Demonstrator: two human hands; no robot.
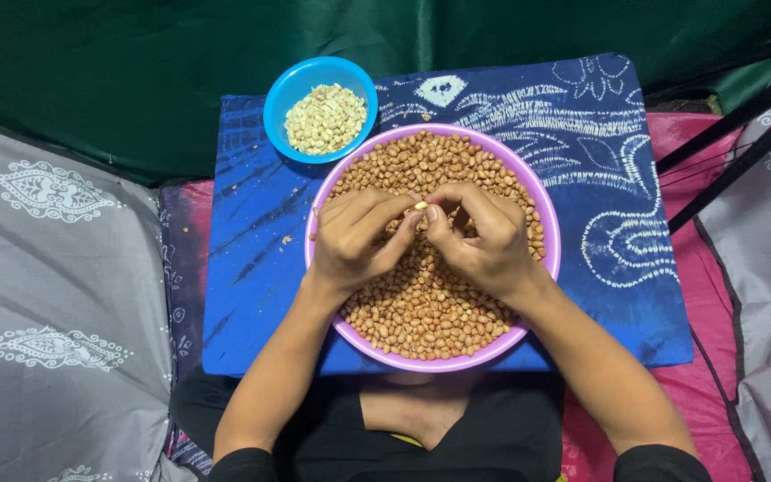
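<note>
While I watch through the head camera, I count two bowls on the blue patterned cloth (252, 286) that covers the worktop: one large purple bowl (548, 234) at the centre and one small blue bowl (280, 89) touching its rim at about eleven o'clock. I count two hands, both over the purple bowl. My left hand (354, 236) sits at nine o'clock of the bowl's middle, my right hand (484, 236) at three o'clock, and their fingertips meet above the heap. Between them is one single peanut (420, 206), pale and cream-coloured, looking bare of its skin; the fingers of both hands are curled in tight and pinch it from either side, thumbs pressed close.

The peanut sits at roughly twelve o'clock of the joined hands, just above the unpeeled peanuts (421, 308). Those fill the purple bowl nearly to the rim, far too many to count, each reddish-brown and smooth. The blue bowl holds a smaller mound of peeled peanuts (325, 119), whitish and many split in halves. A few loose crumbs lie on the cloth near nine o'clock of the purple bowl. Grey patterned cushions (46, 295) flank the worktop on both sides.
</note>
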